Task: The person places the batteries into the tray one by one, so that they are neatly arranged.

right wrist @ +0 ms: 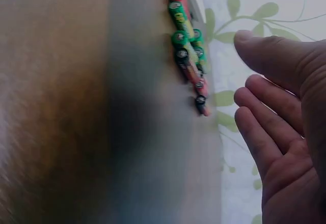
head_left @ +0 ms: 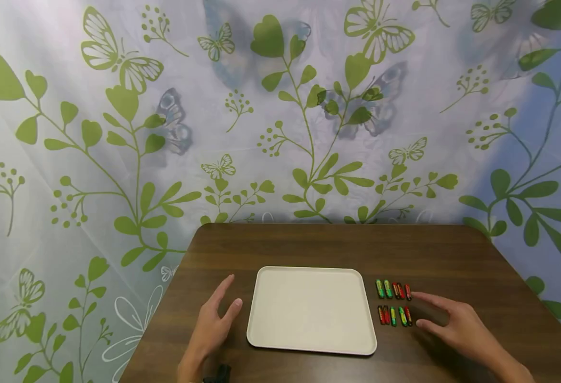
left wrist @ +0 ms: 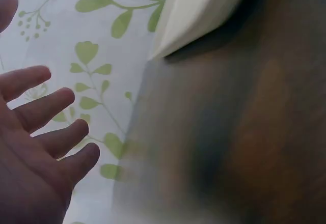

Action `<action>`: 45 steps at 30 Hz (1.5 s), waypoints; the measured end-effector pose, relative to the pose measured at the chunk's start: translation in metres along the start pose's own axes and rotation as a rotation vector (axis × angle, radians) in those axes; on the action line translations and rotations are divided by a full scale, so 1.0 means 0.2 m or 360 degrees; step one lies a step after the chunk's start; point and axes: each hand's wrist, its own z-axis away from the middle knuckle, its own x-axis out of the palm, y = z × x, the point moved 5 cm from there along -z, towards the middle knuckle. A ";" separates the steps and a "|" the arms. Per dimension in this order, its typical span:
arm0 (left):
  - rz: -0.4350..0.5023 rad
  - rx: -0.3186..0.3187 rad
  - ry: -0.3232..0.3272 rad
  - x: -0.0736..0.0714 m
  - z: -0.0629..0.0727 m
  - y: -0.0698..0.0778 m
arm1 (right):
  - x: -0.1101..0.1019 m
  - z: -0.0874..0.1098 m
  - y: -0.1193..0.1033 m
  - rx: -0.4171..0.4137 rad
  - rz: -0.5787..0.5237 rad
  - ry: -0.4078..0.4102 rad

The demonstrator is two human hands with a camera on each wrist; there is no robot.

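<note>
An off-white rectangular tray [head_left: 311,311] lies on the table with nothing on it. To its right, several small batteries lie in two rows; a green-and-yellow battery [head_left: 380,288] is in the far row and a red-and-black battery [head_left: 408,316] in the near one. My right hand [head_left: 464,324] is just right of these rows, fingers extended and thumb apart, holding nothing. In the right wrist view a green battery [right wrist: 182,20] shows end-on among the others. Left of the tray, my left hand [head_left: 212,324] hovers with its fingers spread and nothing in it.
The brown wooden table [head_left: 328,242] has rounded far corners. Behind it hangs a pale curtain [head_left: 242,133] printed with green leaves and butterflies. A dark band [head_left: 218,374] shows near the left wrist.
</note>
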 end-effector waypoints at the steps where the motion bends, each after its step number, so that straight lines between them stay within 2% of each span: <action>1: 0.0015 0.0001 -0.0030 0.02 0.01 -0.01 | 0.01 0.00 0.00 0.0011 -0.0001 -0.0018; 7: 0.0032 -0.0017 -0.0210 0.11 0.02 -0.03 | 0.07 0.01 0.03 0.0104 0.0014 -0.0140; 12: -0.0010 -0.0039 -0.0408 0.15 0.03 -0.05 | 0.12 0.01 0.03 0.0190 0.0025 -0.0257; 16: -0.0035 -0.0052 -0.0541 0.18 0.04 -0.06 | 0.13 0.02 0.04 0.0220 0.0051 -0.0288; 20: -0.0068 -0.0052 -0.0620 0.20 0.05 -0.06 | 0.14 0.00 0.04 0.0202 0.0058 -0.0283; 28: -0.0079 -0.0064 -0.0650 0.21 0.05 -0.07 | 0.15 0.00 0.02 0.0153 0.0067 -0.0265; 36: -0.0061 -0.0065 -0.0666 0.21 0.05 -0.07 | 0.14 0.00 0.01 0.0169 0.0089 -0.0308; 40: -0.0040 -0.0056 -0.0670 0.21 0.05 -0.06 | 0.09 -0.02 -0.01 0.0072 0.0126 -0.0214; 45: 0.0004 -0.0048 -0.0664 0.21 0.05 -0.07 | 0.04 -0.10 -0.09 -0.0069 0.0127 -0.0086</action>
